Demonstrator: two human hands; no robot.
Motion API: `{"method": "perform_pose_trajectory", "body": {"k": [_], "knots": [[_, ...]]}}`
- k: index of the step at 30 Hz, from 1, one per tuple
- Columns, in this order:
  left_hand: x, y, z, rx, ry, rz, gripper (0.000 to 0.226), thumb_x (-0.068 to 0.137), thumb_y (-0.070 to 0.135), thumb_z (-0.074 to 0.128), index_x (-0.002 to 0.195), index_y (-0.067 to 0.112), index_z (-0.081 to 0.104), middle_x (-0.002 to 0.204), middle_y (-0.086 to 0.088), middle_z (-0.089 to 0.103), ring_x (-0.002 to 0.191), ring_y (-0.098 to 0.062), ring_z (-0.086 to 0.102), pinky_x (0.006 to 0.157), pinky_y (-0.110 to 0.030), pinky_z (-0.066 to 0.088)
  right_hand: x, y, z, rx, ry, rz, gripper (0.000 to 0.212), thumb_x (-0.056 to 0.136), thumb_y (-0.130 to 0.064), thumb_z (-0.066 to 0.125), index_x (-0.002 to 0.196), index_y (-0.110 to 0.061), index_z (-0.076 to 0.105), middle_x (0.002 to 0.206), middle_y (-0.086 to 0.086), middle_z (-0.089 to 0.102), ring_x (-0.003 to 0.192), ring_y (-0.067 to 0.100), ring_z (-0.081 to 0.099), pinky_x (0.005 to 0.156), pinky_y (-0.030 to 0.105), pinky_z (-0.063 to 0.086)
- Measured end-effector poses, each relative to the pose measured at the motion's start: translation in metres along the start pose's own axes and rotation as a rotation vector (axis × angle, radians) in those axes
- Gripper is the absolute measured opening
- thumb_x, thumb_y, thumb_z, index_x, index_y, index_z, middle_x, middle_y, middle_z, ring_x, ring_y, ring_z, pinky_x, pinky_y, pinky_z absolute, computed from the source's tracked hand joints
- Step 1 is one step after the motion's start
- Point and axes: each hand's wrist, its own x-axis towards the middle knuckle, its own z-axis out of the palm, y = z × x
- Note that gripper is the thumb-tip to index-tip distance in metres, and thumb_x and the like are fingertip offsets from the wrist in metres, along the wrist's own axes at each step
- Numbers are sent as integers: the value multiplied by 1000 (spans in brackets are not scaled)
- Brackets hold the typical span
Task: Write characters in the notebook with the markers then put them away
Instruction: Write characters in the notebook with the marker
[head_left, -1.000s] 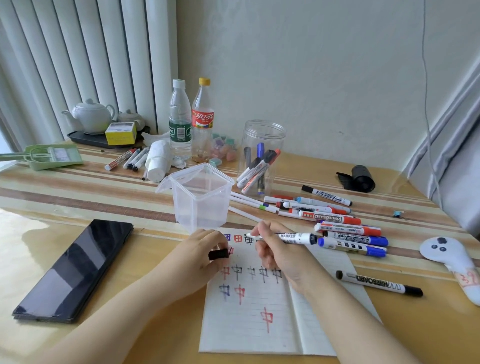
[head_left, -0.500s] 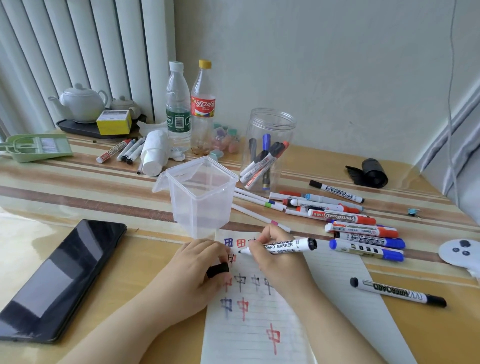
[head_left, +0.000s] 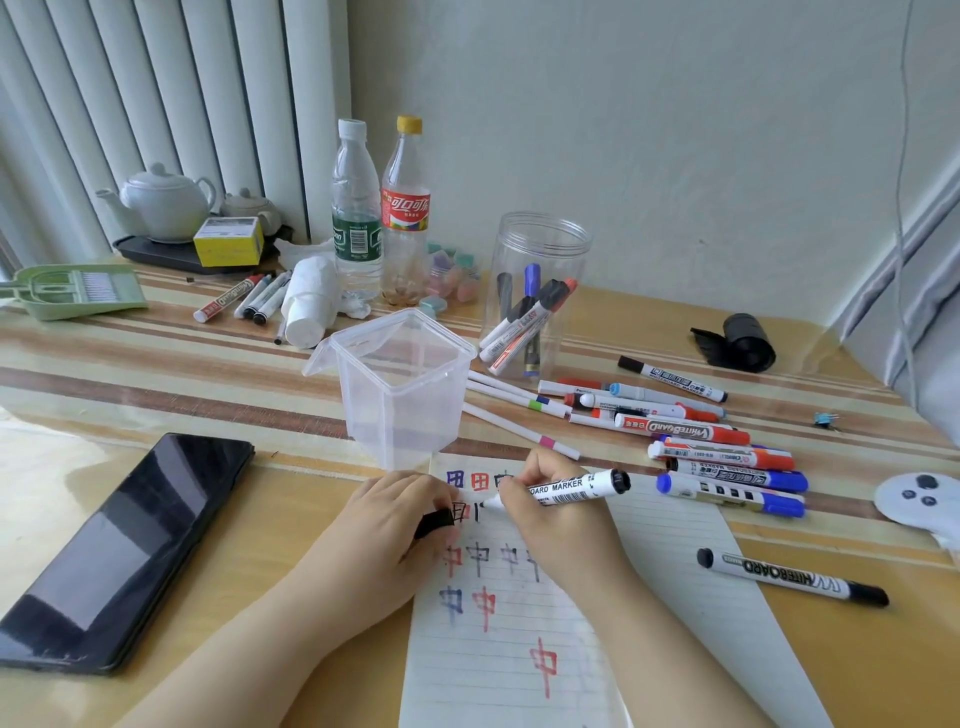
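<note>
1. Phone: one, black, screen up, flat on the table, well left of the left fingers.
2. Markers by the paper roll: one red-capped and about three dark-tipped, far beyond the left fingers; the exact count is not clear.
3. Bottles: two, upright, one white-capped, one yellow-capped, touching side by side.
4. Square clear container: one, lid hinged open, just beyond both sets of fingers.
5. Left hand: fingers curled, pinching one black cap, resting at the left edge of the notebook.
6. Notebook: one, open, under both hands; red, blue and black characters in rows below and beside the fingers.
7. Right hand: fingers curled round one black marker, its tip touching the page just right of the left fingers, its barrel end pointing right.
8. Round clear jar: one, upright, holding about five markers, beyond the right fingers.
9. Loose markers: about ten, red, blue and black, clustered right of the right fingers; three thin white pens lie between them and the container.
10. Single black marker: one, lying apart, right of the notebook.
</note>
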Motion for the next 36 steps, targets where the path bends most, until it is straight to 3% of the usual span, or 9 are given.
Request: {"method": "perform_pose_trajectory", "body": {"k": [5, 13, 21, 26, 36], "knots": [[1, 3, -1, 31, 6, -6, 52, 77, 53, 23, 104, 23, 56, 113, 14, 60, 109, -2, 45, 93, -14, 27, 2, 1, 3, -40, 1, -13, 34, 85, -18, 61, 59, -18, 39, 49, 2, 40, 44, 15, 34, 40, 22, 25], [1, 8, -3, 42, 14, -9, 61, 74, 54, 19, 110, 22, 56, 113, 14, 59, 111, -1, 36, 88, -7, 24, -3, -1, 0, -57, 49, -40, 36, 82, -5, 59, 57, -13, 35, 40, -11, 30, 34, 5, 26, 36, 16, 22], [1, 8, -4, 36, 1, -18, 60, 74, 55, 19, 110, 24, 56, 114, 15, 59, 110, -2, 44, 88, -4, 24, -4, 0, 1, -51, -13, -16, 35, 83, -12, 60, 58, -17, 36, 41, -9, 33, 37, 6, 28, 37, 19, 22], [0, 7, -4, 28, 7, -14, 60, 74, 55, 18, 108, 24, 55, 114, 15, 59, 110, -3, 45, 88, -1, 22, -3, -2, -1, -16, 28, -20, 33, 83, -6, 58, 58, -12, 37, 39, -11, 32, 35, 4, 27, 34, 17, 23], [0, 5, -3, 20, 34, 2, 55, 76, 51, 21, 108, 23, 57, 110, 14, 59, 106, -2, 45, 88, -8, 27, -5, -2, -1, -22, -26, -8, 36, 84, -8, 58, 57, -14, 35, 39, -11, 33, 38, 6, 27, 38, 20, 23]]}}
